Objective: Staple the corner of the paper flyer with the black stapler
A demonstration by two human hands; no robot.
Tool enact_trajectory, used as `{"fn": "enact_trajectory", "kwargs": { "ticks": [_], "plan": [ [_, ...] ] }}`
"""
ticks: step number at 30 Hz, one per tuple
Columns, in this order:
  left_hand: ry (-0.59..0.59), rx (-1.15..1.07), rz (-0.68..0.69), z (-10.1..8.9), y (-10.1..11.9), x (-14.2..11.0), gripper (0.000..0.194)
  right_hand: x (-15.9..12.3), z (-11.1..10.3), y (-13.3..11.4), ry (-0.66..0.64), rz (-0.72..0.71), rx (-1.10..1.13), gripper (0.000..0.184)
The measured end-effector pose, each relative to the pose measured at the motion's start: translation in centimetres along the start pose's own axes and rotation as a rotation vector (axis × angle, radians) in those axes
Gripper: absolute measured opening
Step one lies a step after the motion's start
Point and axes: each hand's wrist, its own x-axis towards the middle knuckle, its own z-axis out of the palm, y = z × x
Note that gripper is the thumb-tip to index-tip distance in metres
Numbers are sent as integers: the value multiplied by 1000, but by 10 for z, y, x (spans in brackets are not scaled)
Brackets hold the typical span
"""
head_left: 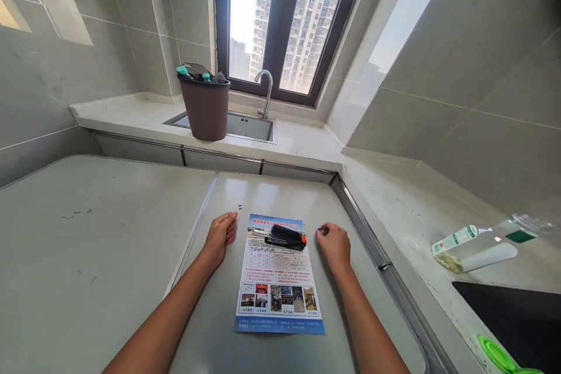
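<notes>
A printed paper leaflet with blue bands at its top and bottom edges [280,274] lies flat on a pale, glossy tabletop [210,327]; clock directions here run from its middle, with twelve away from the person. On its upper part, toward twelve, rests a black stapler with an orange-red end [287,238], lying sideways, the orange-red end toward the right hand and a slim silvery part reaching toward the left.

At ten o'clock the left hand [221,236] is just beside the leaflet, its fingers curled in and the thumb pressed against the forefinger; whether anything sits between them cannot be told. At two o'clock the right hand [335,245] pinches a small dark piece [321,229] between thumb and forefinger, too small to identify.

Two tiny dark bits [240,207] lie at eleven o'clock, near the left fingertips. Thin dark slivers [78,212] are scattered between nine and ten, well apart from the hands.

Farther off at eleven stands a brown, tapered bin with turquoise-capped contents [204,108], in front of part of a rectangular metal sink [252,127]. A curved chrome tap [268,90] rises near twelve, before a dark-framed window [276,29]. At three o'clock is a clear container with a white-and-green label [486,242].
</notes>
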Motion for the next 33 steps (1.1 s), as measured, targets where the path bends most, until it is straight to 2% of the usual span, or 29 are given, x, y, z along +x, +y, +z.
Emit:
{"fn": "enact_trajectory", "kwargs": {
  "ticks": [4,8,15,20,27,29,33],
  "plan": [
    [2,5,-5,0,0,-1,46,38,-1,2,-57,99,-105,18],
    [7,16,-14,-1,1,0,47,72,5,5,-107,134,-161,21],
    [9,60,-27,1,-1,0,49,102,12,7,-183,104,-179,21],
    [5,99,-6,0,-5,0,47,98,17,1,-177,71,-166,24],
    [26,134,16,2,-4,0,47,77,18,4,-154,35,-180,28],
    [48,220,58,3,-3,-1,46,67,21,4,-152,9,-195,29],
    [132,555,235,2,-2,-3,47,39,32,-3,-129,-26,-236,40]
  ]
}}
